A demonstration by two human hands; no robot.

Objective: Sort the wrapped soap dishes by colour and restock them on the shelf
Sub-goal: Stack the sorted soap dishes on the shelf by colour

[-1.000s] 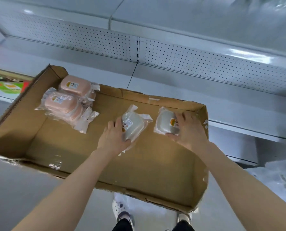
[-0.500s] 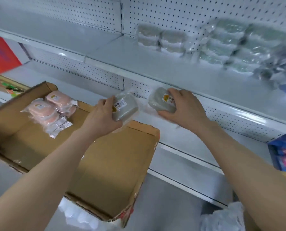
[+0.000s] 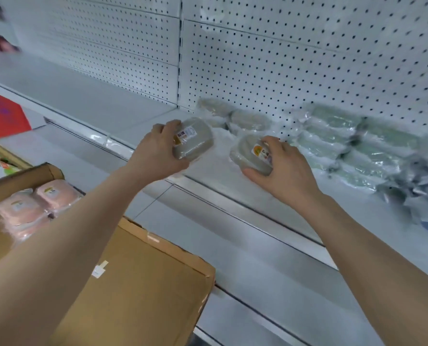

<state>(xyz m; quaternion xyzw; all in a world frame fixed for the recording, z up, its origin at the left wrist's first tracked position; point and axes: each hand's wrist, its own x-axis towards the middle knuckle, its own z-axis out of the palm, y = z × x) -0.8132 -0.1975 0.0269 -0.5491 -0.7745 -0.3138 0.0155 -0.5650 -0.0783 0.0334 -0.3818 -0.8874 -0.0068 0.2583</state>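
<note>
Two grey wrapped soap dishes are held over the white shelf [image 3: 143, 113], one in each hand. The left hand [image 3: 155, 156] clasps its grey dish [image 3: 193, 141] with fingers curled over the top, just above the shelf's front edge. The right hand [image 3: 283, 168] grips the other grey dish [image 3: 250, 156], which sits at the shelf surface (whether it touches is unclear). Behind them, more grey dishes [image 3: 235, 116] lie against the pegboard back panel [image 3: 308, 58], with green wrapped dishes [image 3: 353, 141] stacked to the right. Left of the grey group the shelf is bare. Below, pink wrapped dishes [image 3: 33, 206] lie in the cardboard box [image 3: 143, 283].
</note>
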